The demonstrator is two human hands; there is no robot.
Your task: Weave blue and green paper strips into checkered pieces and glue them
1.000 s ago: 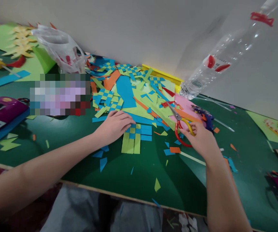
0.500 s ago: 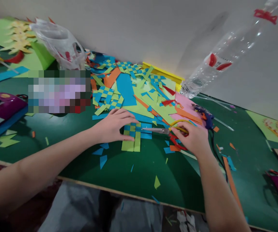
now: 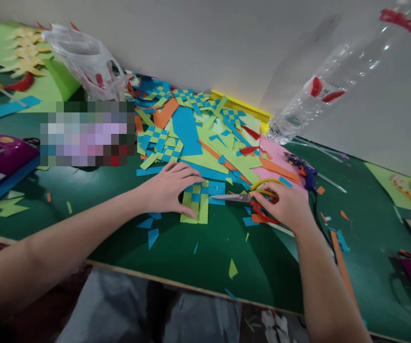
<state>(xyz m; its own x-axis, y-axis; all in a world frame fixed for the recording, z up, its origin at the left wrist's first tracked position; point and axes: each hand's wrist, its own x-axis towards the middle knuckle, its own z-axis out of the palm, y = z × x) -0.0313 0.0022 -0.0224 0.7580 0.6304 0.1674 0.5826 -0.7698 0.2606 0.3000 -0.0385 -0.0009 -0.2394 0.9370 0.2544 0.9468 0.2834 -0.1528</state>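
My left hand (image 3: 171,188) rests on a small woven piece of green and blue paper strips (image 3: 200,194), fingers and thumb spread around its left side. Two green strip ends hang toward me, and blue ends stick out to the right. My right hand (image 3: 286,202) grips scissors (image 3: 241,197) with a yellow and a red handle loop. Their blades point left, tips over the blue strip ends just right of the weave, close to lying together. The left side of the weave is hidden under my left hand.
A heap of cut and woven paper (image 3: 187,128) lies behind my hands. A tilted plastic bottle (image 3: 309,95), a plastic bag (image 3: 87,62) and a purple device (image 3: 8,159) stand around. Scraps (image 3: 152,238) are scattered on the green table.
The scissor tips have shifted slightly down, from the middle of the weave's right edge onto the blue ends. My left thumb has moved lower on the green strips.
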